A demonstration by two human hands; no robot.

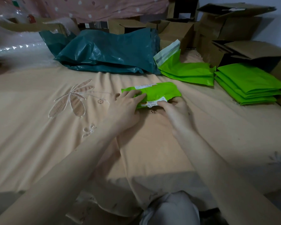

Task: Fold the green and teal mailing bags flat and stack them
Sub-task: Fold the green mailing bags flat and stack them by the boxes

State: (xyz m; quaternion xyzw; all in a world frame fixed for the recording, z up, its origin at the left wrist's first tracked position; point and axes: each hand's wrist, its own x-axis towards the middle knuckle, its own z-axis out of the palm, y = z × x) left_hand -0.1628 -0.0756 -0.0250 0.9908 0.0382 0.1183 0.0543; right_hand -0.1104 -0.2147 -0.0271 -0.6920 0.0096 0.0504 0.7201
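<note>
Left hand (126, 103) presses flat-fingered on a labelled green bag (152, 95) mid-bed (39, 127); right hand (170, 109) pinches its near edge. Behind it lie teal bags (107, 56) unfolded; right of it, two folded green stacks (186, 73) (248, 83). Roughly halfway, I judge.

Peach bedsheet (39, 120) with an embroidered flower (71, 98) covers the bed. A folded green bag (161, 93) lies right of that flower. Beyond it sit a teal bag pile (107, 52), two green stacks (186, 73) (248, 83), and cardboard boxes (230, 30) further right.
</note>
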